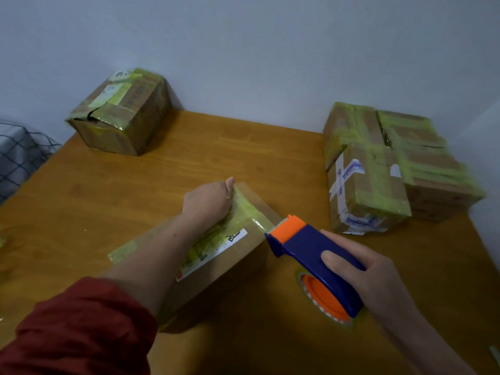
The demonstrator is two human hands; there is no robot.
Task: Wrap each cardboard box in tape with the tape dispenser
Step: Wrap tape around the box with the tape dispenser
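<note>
Two hands work one cardboard box [238, 255], which lies mid-table on the wooden table [135, 185], long side angled toward the camera. The left hand [208, 203], red sleeve [81, 328] pushed up, presses down on the yellowish tape [243, 212] on the box top near its far end. The thumb sticks out; the fingers are hidden, so cannot tell whether they are straight or curled. The right hand [373, 280] grips the blue-and-orange tape dispenser [311, 247], fingers wrapped round its handle. The dispenser's orange head sits at the box's right top edge, and its roll hangs low just above the table. A taped box [121, 112] sits at the far left corner. A cluster of taped boxes [392, 169] is at far right. Checked cloth [19, 158] shows at the left edge.
</note>
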